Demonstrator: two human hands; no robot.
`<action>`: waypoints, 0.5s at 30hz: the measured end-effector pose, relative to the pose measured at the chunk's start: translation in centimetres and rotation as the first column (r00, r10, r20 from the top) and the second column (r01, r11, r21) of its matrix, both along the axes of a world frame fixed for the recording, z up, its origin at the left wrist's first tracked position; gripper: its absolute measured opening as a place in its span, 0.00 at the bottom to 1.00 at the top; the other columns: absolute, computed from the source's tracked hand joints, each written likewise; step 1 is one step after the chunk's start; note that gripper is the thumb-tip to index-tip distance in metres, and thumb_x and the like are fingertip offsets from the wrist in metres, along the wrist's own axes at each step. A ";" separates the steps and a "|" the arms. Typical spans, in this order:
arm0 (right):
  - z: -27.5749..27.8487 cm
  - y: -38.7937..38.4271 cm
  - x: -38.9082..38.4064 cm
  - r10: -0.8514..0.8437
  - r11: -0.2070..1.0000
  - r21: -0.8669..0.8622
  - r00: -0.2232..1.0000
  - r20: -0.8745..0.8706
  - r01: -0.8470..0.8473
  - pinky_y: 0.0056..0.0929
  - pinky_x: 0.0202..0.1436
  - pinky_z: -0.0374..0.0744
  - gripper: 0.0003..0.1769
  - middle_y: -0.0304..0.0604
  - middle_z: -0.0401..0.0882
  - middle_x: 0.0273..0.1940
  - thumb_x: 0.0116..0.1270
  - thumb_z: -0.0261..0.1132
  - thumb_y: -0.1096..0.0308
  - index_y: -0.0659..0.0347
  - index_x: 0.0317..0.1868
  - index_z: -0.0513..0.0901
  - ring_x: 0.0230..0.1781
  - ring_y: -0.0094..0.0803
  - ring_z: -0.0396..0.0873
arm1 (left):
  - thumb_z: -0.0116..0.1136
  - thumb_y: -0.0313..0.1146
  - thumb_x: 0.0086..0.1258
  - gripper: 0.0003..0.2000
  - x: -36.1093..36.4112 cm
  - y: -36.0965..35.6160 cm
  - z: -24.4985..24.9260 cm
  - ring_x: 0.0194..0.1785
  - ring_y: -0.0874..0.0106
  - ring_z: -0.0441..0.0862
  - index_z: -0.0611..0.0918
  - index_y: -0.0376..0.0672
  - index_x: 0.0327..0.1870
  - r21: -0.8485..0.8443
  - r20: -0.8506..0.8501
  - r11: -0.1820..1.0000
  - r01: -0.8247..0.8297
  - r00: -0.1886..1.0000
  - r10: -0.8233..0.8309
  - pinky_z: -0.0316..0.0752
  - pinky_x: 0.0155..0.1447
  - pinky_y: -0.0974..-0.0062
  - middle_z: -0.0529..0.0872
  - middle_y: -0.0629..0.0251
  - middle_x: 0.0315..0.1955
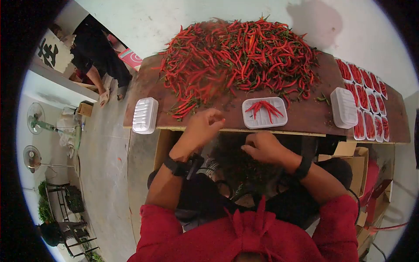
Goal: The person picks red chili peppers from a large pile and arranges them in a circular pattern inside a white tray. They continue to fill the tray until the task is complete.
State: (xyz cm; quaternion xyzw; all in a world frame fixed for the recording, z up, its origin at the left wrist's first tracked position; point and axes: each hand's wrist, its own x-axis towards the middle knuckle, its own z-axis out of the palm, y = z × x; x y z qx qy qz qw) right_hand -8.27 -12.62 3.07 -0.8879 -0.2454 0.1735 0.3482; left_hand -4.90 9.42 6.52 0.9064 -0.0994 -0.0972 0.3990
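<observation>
A large heap of red chillies [244, 56] with green stems covers the back of the brown table [314, 120]. My left hand [203, 129] is at the front edge, below the near left end of the heap, with its fingers curled; what they hold, if anything, is too small to tell. A white tray [246, 120] with several red chillies [265, 109] lies at the table's front edge, between and beyond my hands. Just below this tray, my right hand [264, 146] has its fingers bent together, and any content is hidden.
Stacked white trays stand at the left [145, 115] and right [344, 108] of the table. Rows of filled chilli trays [370, 125] lie at the far right. Cardboard boxes [355, 163] are below. Another person [98, 56] bends down at the upper left.
</observation>
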 end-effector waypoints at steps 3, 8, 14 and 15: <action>-0.9 -0.1 0.2 -0.097 0.971 0.209 0.990 -0.105 0.117 0.47 0.38 0.74 0.16 0.57 0.79 0.30 0.59 0.60 0.57 0.64 0.32 0.81 0.33 0.55 0.78 | 0.59 0.33 0.61 0.12 0.1 -0.1 -0.1 0.39 0.76 0.80 0.79 0.36 0.43 -0.034 -0.024 0.998 0.053 0.998 -0.054 0.75 0.44 0.77 0.83 0.64 0.36; -0.9 0.2 0.6 -0.105 0.921 0.319 0.930 -0.353 0.225 0.32 0.31 0.72 0.13 0.46 0.79 0.28 0.62 0.58 0.62 0.65 0.37 0.80 0.28 0.35 0.77 | 0.58 0.33 0.62 0.13 -1.2 -2.6 -0.7 0.38 0.77 0.80 0.79 0.35 0.44 -0.178 -0.118 0.971 0.159 0.976 -0.181 0.75 0.43 0.78 0.83 0.63 0.36; 1.6 -0.8 0.5 -0.030 0.796 0.422 0.724 -0.689 0.434 0.16 0.27 0.67 0.15 0.35 0.80 0.37 0.61 0.56 0.67 0.62 0.48 0.75 0.30 0.18 0.75 | 0.55 0.30 0.62 0.13 -1.6 -4.5 1.0 0.39 0.76 0.80 0.79 0.34 0.45 -0.175 -0.119 0.966 0.190 0.970 -0.213 0.75 0.45 0.76 0.83 0.62 0.36; 1.8 -1.1 0.5 -0.030 0.770 0.421 0.687 -0.726 0.479 0.15 0.27 0.66 0.16 0.35 0.79 0.38 0.60 0.55 0.68 0.61 0.49 0.75 0.31 0.18 0.75 | 0.55 0.30 0.62 0.13 -1.6 -4.7 1.1 0.39 0.76 0.81 0.79 0.34 0.45 -0.199 -0.128 0.962 0.186 0.968 -0.214 0.75 0.45 0.75 0.83 0.61 0.36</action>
